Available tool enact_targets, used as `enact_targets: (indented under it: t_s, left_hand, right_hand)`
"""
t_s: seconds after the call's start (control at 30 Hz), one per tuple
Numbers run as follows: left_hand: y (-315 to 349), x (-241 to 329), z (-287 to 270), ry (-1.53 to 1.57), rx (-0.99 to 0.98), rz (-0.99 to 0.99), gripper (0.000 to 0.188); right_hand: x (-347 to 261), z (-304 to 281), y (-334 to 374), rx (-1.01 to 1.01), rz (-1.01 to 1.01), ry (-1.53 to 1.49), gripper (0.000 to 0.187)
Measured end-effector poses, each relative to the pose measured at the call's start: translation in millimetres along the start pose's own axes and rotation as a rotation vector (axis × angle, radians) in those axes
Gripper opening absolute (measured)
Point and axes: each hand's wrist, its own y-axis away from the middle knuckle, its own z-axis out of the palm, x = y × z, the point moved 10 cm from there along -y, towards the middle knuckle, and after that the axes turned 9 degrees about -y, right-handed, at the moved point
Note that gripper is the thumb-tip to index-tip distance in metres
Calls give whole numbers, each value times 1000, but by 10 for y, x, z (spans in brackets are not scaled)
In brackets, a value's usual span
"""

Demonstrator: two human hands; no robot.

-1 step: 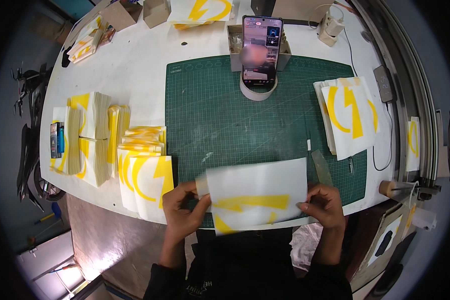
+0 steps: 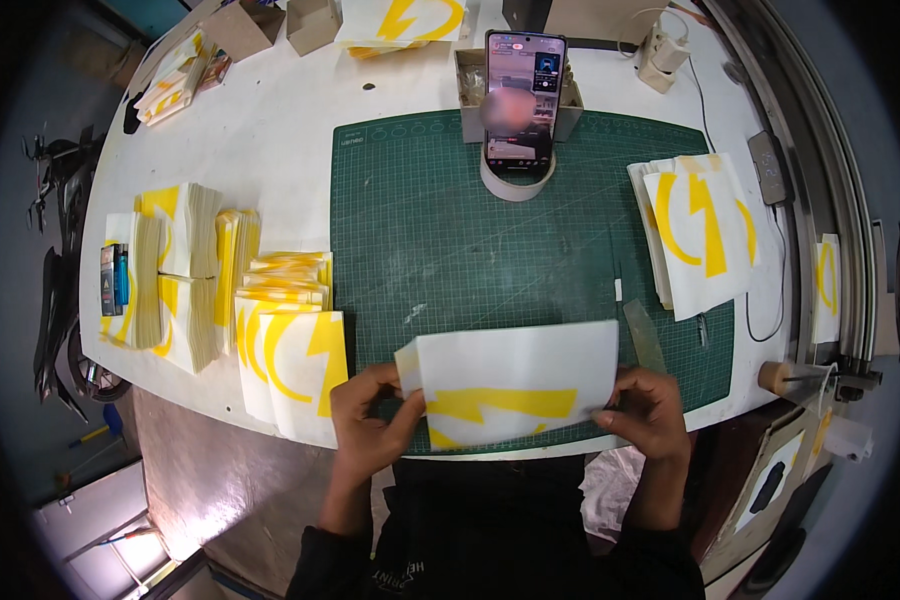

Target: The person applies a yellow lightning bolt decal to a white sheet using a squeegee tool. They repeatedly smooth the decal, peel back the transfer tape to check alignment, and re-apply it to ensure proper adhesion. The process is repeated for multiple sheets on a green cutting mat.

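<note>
A white sheet with yellow print (image 2: 515, 365) is stretched between my two hands, over the front edge of the green cutting mat (image 2: 450, 240). Its left end is folded back in a narrow flap. My left hand (image 2: 372, 415) pinches the left end near the fold, thumb in front. My right hand (image 2: 650, 410) pinches the right end between thumb and fingers. Close to my left hand lies a fanned pile of printed sheets (image 2: 295, 370). Beyond my right hand, a stack of similar sheets (image 2: 695, 235) rests on the mat's right side.
A phone (image 2: 522, 100) stands in a white tape roll (image 2: 518, 186) in front of a small box. A craft knife (image 2: 618, 290) and a translucent strip (image 2: 644, 335) lie on the mat. Bundled stacks (image 2: 185, 325) sit at the left; a cable (image 2: 755, 325) runs along the right.
The sheet's lower edge has swung up slightly, and the folded flap at its left end shows more clearly. Both hands keep their grip and have barely moved.
</note>
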Motion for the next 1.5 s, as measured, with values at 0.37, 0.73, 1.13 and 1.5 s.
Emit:
enact_targets:
  t_s: [0.37, 0.73, 1.13, 1.5]
  left_hand:
    - [7, 105, 334, 335, -344, 11, 42]
    - [-14, 3, 315, 162, -294, -24, 39]
    - [236, -182, 568, 486, -400, -293, 28]
    - [-27, -585, 944, 753, -531, -545, 37]
  right_hand:
    - [-62, 105, 433, -381, -28, -249, 33]
    - [545, 388, 503, -239, 209, -507, 46]
    - [767, 231, -119, -143, 207, -498, 62]
    - [775, 208, -319, -122, 121, -833, 101]
